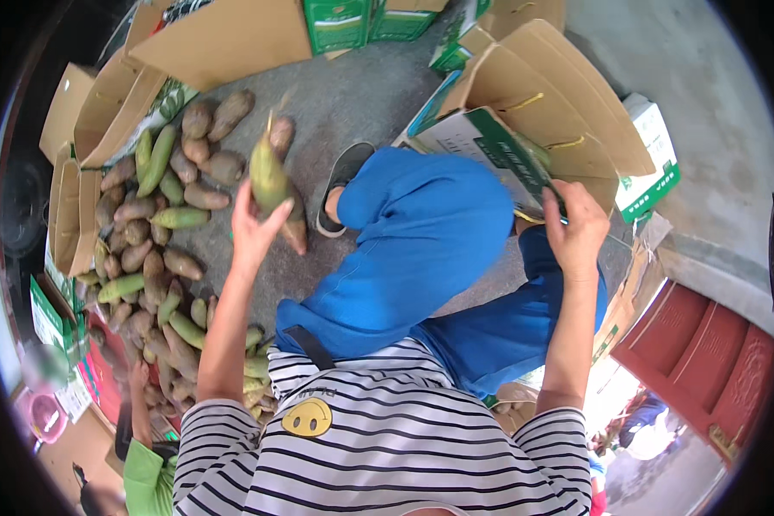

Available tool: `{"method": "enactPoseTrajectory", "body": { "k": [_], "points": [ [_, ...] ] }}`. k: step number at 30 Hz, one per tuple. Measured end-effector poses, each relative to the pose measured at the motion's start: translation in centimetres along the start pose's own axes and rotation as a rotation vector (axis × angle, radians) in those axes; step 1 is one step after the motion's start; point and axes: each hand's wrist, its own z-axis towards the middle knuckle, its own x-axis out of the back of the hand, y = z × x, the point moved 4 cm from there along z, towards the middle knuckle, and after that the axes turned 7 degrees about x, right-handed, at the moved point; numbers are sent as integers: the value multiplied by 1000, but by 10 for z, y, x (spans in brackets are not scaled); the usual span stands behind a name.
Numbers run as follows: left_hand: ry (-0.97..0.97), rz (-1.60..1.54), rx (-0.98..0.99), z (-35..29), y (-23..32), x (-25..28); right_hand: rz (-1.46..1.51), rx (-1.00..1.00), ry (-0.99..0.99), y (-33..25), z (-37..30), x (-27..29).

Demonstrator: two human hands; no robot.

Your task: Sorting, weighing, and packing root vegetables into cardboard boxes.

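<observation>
Head view: I am watching the left hand [251,230] gripping a greenish-yellow shoot [269,179], lifting it above the heap of green and brown shoots [150,258] lying on the concrete floor [353,103]. The right hand [576,228] is clamping its fingers on the rim of an open cardboard box [542,103]; its inside is looking empty, though I cannot see it fully. More open boxes [103,120] are standing beside the heap, near another person's green sleeve [142,482].

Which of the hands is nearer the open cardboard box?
Right. The right hand grips the open cardboard box by its flap edge; the left hand is well off to its left, holding a green shoot.
</observation>
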Motion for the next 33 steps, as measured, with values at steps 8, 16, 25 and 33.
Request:
{"method": "enactPoseTrajectory", "body": {
  "k": [8, 16, 25, 33],
  "points": [
    [-275, 164, -1010, 29, 268, -191, 10, 46, 23, -3, -4, 0],
    [-109, 385, -591, 44, 156, -112, 25, 37, 34, -2, -2, 0],
    [-452, 1203, 337, -166, -235, 64, 28, 68, 12, -15, 4, 1],
    [-771, 1360, 539, -309, -388, 113, 32, -22, -22, -1, -2, 1]
  ]
}}
